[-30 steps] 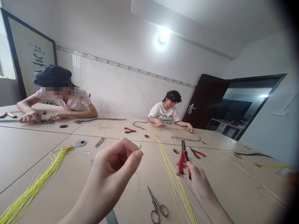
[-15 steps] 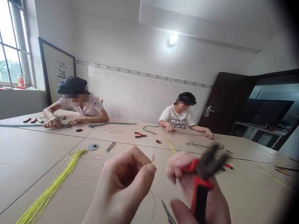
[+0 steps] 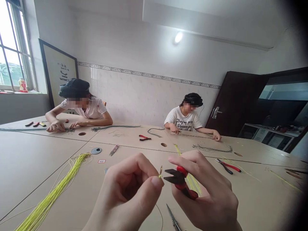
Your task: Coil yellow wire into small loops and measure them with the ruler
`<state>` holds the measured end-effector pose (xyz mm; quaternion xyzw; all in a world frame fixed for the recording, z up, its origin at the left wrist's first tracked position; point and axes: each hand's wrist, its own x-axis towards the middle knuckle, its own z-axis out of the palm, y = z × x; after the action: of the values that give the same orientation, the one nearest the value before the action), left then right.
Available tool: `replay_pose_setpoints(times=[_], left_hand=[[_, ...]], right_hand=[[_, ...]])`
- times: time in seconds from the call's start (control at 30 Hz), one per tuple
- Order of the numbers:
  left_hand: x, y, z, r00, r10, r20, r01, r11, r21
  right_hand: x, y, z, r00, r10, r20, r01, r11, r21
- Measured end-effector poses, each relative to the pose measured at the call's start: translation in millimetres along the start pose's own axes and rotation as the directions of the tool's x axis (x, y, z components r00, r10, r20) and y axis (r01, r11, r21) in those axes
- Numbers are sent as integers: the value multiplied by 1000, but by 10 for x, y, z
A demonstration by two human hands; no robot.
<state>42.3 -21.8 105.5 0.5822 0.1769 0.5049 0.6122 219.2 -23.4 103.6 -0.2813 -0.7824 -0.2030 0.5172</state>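
My left hand [image 3: 130,192] is raised in front of me, thumb and forefinger pinched on a thin yellow wire whose small looped end [image 3: 160,171] sticks up above the fingertips. My right hand [image 3: 207,192] grips red-handled pliers [image 3: 179,179], their dark jaws pointing left at the loop, almost touching it. The wire trails down from my left hand toward the table.
On the beige table [image 3: 29,160] lie a yellow wire bundle [image 3: 55,192] at left, more yellow wires [image 3: 190,179] behind my right hand, scissors [image 3: 173,218], other pliers [image 3: 227,166], and small cutters [image 3: 114,149]. Two people sit working at the far side.
My right hand lifted the pliers off the table area and brought them left, jaws now at the wire loop. The view tilted up and settled. My left hand kept its pinch.
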Motion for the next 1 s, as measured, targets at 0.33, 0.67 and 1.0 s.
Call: replay_pose_setpoints(times=[0.33, 0.67, 1.0], left_hand=[[-19, 6, -22, 1000, 10, 18, -10, 1000, -2], [-14, 32, -16, 999, -4, 49, 3, 1000, 21], [7, 80, 49, 996, 14, -85, -4, 993, 118]], right_hand=[[-1, 11, -18, 1000, -29, 8, 29, 1000, 7], [39, 17, -10, 999, -43, -4, 43, 999, -32], [27, 2, -27, 1000, -20, 23, 21, 999, -37]])
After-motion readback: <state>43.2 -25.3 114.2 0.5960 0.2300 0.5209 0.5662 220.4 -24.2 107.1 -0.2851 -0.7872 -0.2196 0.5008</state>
